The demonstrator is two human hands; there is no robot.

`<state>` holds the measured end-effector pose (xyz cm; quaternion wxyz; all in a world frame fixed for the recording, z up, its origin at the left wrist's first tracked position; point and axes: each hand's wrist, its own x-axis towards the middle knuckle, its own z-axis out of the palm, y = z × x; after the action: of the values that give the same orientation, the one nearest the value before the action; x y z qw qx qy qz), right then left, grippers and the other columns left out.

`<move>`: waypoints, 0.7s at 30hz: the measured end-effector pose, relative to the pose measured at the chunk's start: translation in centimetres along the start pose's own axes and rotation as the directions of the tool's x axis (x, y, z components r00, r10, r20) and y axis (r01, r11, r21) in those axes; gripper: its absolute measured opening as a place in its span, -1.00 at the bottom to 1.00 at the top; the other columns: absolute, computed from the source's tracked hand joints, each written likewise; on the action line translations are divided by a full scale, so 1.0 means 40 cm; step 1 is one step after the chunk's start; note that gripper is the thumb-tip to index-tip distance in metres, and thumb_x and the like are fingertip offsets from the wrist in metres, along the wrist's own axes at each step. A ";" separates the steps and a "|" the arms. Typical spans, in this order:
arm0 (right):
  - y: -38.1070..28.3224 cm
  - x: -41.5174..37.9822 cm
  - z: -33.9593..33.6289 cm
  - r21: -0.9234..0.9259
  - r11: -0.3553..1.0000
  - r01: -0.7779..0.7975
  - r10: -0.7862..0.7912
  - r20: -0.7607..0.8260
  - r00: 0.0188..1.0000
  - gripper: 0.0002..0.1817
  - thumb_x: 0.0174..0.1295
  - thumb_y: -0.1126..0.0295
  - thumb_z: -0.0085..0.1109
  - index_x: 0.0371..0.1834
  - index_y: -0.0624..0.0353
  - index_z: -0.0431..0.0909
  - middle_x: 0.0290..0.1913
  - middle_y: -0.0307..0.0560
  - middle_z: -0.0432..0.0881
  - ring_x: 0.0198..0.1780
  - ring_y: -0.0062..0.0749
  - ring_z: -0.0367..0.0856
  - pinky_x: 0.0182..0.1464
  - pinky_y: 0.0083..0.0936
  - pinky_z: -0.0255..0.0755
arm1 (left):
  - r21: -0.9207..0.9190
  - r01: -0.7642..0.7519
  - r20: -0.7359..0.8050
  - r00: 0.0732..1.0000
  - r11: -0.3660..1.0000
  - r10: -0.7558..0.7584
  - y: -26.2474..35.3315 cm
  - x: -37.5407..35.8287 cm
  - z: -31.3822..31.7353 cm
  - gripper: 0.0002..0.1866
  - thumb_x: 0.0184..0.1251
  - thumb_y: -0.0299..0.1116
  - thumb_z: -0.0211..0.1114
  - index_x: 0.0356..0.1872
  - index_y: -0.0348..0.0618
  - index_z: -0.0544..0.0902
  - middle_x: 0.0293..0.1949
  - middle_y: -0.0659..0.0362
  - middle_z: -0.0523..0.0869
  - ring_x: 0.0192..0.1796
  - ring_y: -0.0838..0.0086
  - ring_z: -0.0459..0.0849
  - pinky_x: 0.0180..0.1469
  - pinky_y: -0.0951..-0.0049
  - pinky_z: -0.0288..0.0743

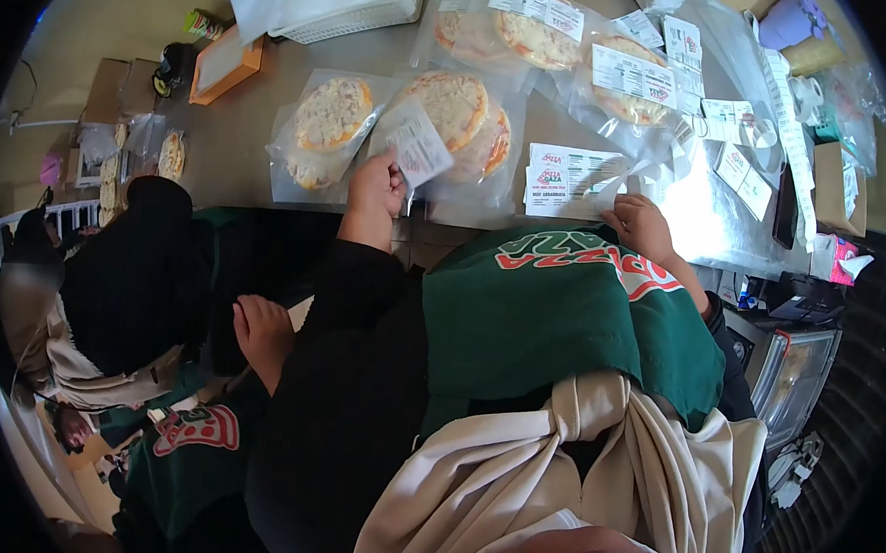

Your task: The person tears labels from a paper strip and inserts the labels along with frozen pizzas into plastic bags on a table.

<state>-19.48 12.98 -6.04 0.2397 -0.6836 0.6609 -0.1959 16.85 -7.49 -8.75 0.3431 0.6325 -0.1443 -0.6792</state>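
My left hand (375, 188) is closed on the lower left corner of a white printed label (417, 147). The label is tilted above a clear bag with two topped pizzas (452, 107), partly covering them. To its left lies another bag with two pizzas (331, 115). At the table's near edge, my right hand (641, 227) has bent fingers close together beside clear plastic; I cannot tell what they grip. Just left of it rests a stack of printed labels (573, 178), the front one reading "Beef Arrabbiata".
Labelled pizza bags (629, 81) lie farther back on the metal table (238, 171). A white basket (362, 12) and an orange box (226, 65) stand at the back left. Label strips (786, 134) hang at the right. A co-worker's hand (263, 335) is below left.
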 end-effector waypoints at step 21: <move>-0.090 -0.021 -0.124 0.939 0.242 -0.244 0.664 0.023 0.748 -0.65 0.30 0.16 0.05 -0.32 0.28 0.59 -0.51 -0.28 0.48 -0.45 -0.64 0.26 -0.35 -0.63 0.16 | 0.180 -0.968 0.926 0.227 0.175 0.303 -0.119 -0.364 0.442 -0.81 0.05 -0.36 0.37 -0.30 -0.16 0.64 -0.43 0.14 0.59 -0.41 0.32 0.56 -0.31 0.40 0.44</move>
<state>-19.52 13.53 0.13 0.4810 -0.1585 0.6488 -0.5679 -1.95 1.20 2.11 0.2287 0.2261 -0.8228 -0.4687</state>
